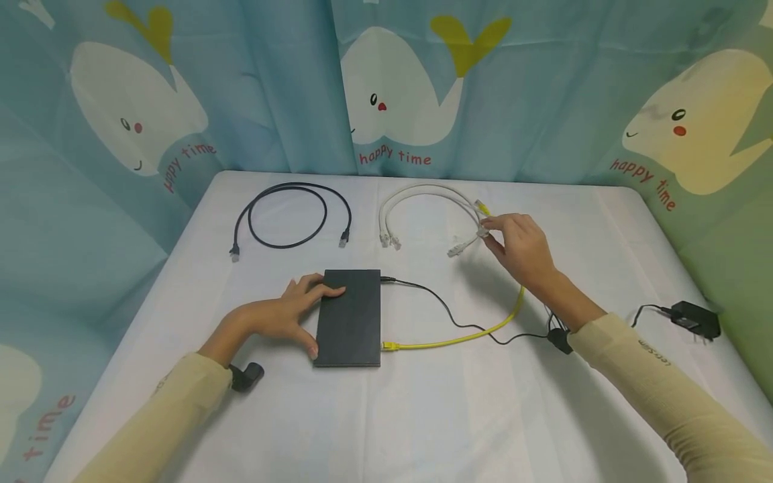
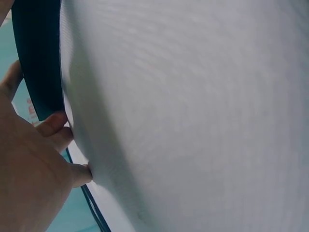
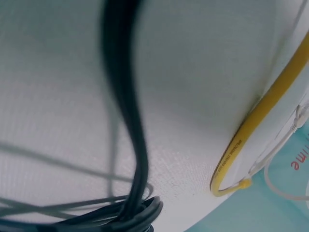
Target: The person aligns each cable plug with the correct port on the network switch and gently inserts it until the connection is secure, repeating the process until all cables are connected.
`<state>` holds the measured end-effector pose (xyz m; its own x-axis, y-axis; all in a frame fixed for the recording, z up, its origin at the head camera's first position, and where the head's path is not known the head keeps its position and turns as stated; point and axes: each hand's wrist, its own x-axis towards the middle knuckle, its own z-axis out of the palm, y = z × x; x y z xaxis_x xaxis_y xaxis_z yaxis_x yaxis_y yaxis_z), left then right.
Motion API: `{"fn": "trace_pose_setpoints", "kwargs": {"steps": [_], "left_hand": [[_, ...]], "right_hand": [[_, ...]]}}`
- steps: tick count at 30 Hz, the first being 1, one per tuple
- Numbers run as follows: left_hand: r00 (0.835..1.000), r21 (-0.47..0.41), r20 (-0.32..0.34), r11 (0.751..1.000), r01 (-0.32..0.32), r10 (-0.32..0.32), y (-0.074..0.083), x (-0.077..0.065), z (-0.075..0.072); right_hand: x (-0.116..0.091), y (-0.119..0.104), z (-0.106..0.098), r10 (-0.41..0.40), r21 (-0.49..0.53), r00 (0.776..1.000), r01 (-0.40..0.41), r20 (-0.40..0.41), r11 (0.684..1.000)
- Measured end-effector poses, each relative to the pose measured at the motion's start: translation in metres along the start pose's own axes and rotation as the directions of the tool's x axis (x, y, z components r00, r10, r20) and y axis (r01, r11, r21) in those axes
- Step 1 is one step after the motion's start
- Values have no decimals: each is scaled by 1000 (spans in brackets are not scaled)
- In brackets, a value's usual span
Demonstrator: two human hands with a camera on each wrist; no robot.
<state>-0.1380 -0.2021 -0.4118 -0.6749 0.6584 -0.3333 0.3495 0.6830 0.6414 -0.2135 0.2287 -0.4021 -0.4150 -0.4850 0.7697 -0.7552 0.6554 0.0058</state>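
My left hand [image 1: 290, 312] rests on the left side of a flat black box [image 1: 353, 322], its thumb at the near corner and a finger stretched across the top. The left wrist view shows the box edge-on [image 2: 38, 58] beside that hand. Over the back right of the table, my right hand [image 1: 522, 248] pinches a white network cable [image 1: 431, 189] near a clear plug, between thumb and fingertips. A yellow network cable [image 1: 447, 344] is plugged into the box's right side near the front, and a thin black power cord [image 1: 447, 308] enters near the back.
A coiled black network cable [image 1: 290, 188] lies at the back left. Under my right forearm sits a bundled part of the power cord [image 1: 558, 339], leading to a black power adapter [image 1: 694, 320] at the right edge. Patterned curtains [image 1: 290, 80] hang around the white table.
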Motion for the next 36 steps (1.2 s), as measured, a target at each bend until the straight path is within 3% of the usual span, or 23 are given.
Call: {"fn": "trace_pose_setpoints", "kwargs": {"steps": [4, 13, 27, 36], "left_hand": [[1000, 7, 3, 1000, 2, -2, 0, 0, 0], [1000, 16, 30, 1000, 0, -1, 4, -1, -2], [1000, 106, 24, 994, 0, -3, 8, 1, 5], [1000, 137, 19, 990, 10, -13, 15, 0, 7]], "right_hand": [[2, -1, 0, -53, 22, 998, 54, -47, 998], [3, -7, 0, -121, 81, 990, 127, -66, 989], [3, -15, 1, -135, 138, 989, 143, -68, 980], [1, -18, -1, -85, 174, 996, 87, -17, 981]]}}
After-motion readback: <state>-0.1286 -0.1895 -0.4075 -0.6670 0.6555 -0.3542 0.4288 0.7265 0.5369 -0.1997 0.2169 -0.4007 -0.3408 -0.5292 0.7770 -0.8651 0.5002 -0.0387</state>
